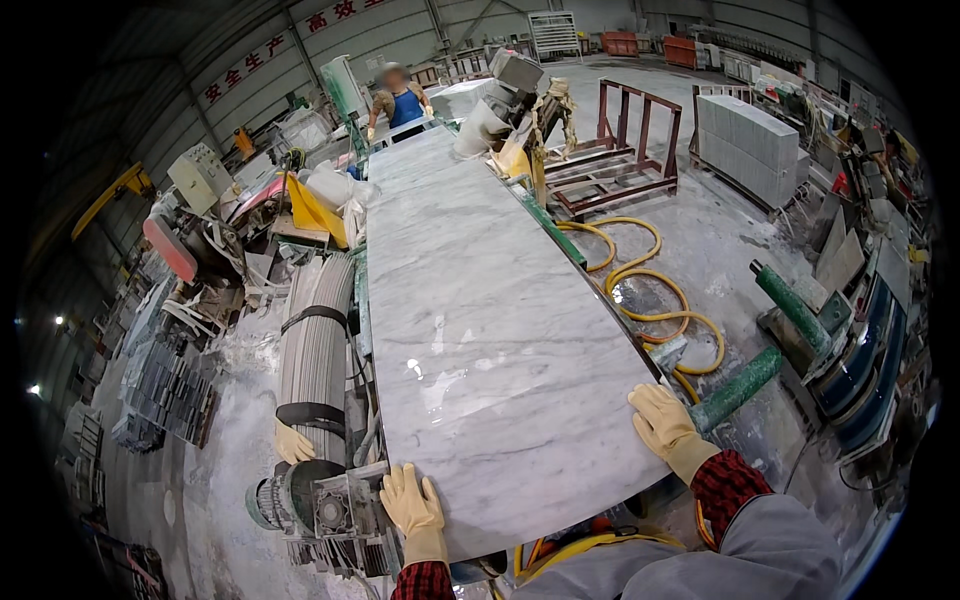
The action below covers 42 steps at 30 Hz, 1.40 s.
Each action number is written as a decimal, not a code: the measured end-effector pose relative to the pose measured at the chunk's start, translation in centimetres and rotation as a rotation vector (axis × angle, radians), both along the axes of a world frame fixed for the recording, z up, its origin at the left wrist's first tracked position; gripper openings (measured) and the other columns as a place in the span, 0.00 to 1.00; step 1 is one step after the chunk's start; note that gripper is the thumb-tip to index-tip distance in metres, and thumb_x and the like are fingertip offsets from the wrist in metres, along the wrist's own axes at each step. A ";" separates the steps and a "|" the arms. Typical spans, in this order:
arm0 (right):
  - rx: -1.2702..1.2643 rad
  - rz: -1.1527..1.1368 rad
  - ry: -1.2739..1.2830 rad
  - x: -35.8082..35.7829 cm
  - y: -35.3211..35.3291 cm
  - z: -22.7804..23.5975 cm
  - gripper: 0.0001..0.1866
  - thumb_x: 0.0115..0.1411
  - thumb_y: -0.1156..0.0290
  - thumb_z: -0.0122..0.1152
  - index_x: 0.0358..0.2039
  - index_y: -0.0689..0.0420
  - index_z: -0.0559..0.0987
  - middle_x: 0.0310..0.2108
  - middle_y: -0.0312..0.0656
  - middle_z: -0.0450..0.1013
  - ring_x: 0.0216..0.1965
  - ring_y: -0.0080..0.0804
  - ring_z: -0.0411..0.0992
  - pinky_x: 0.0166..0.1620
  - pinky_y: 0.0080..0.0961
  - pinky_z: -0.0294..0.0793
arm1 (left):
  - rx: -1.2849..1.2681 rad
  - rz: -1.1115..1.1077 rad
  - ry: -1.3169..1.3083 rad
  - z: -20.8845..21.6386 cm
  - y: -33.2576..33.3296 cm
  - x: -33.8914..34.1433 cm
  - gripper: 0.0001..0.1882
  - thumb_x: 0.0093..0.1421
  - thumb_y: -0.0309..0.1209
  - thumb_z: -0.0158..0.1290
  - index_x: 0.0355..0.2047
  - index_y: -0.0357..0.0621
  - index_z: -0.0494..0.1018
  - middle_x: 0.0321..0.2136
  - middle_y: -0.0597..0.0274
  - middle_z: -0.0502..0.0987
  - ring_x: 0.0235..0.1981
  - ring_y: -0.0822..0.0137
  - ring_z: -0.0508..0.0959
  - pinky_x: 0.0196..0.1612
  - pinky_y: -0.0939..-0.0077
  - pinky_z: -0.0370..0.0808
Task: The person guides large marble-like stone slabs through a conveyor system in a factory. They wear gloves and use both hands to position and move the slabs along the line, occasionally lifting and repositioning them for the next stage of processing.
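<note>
A long white marble slab (490,330) with grey veining stretches away from me, its glossy surface reflecting light. My left hand (412,505), in a cream rubber glove, rests at the slab's near left edge with its fingers stretched out. At the near right edge lies my right hand (662,422), gloved alike, its fingers extended over the slab's rim. Neither hand is wrapped around anything I can see. The slab's underside is hidden.
Left of the slab are a pleated grey cover (312,350), a loose glove (293,442) and a motor (290,497). A yellow hose (655,280) and green roller (738,388) lie right. A person in a blue apron (406,108) stands beyond the far end.
</note>
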State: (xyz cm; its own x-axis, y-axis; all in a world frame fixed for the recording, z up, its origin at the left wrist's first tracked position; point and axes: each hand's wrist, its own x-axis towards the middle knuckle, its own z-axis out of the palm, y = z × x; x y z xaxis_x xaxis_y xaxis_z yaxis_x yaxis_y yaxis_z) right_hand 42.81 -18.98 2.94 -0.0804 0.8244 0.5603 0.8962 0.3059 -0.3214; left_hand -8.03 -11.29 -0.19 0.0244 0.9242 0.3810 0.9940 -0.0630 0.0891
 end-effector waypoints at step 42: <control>0.018 -0.028 -0.039 0.0 -1.6 -0.5 0.21 0.60 0.73 0.67 0.55 0.59 0.80 0.57 0.54 0.78 0.59 0.58 0.75 0.66 0.51 0.73 | -0.062 -0.028 -0.216 -1.4 -1.1 -0.9 0.26 0.71 0.37 0.56 0.66 0.41 0.71 0.70 0.37 0.69 0.70 0.31 0.68 0.73 0.46 0.66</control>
State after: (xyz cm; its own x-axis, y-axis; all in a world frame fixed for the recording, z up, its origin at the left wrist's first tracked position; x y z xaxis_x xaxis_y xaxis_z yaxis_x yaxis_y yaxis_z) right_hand 42.78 -20.62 2.40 -0.0791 0.8165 0.5719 0.9163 0.2854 -0.2809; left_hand -8.94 -12.41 -1.56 -0.0256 0.9462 0.3227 0.9495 -0.0780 0.3040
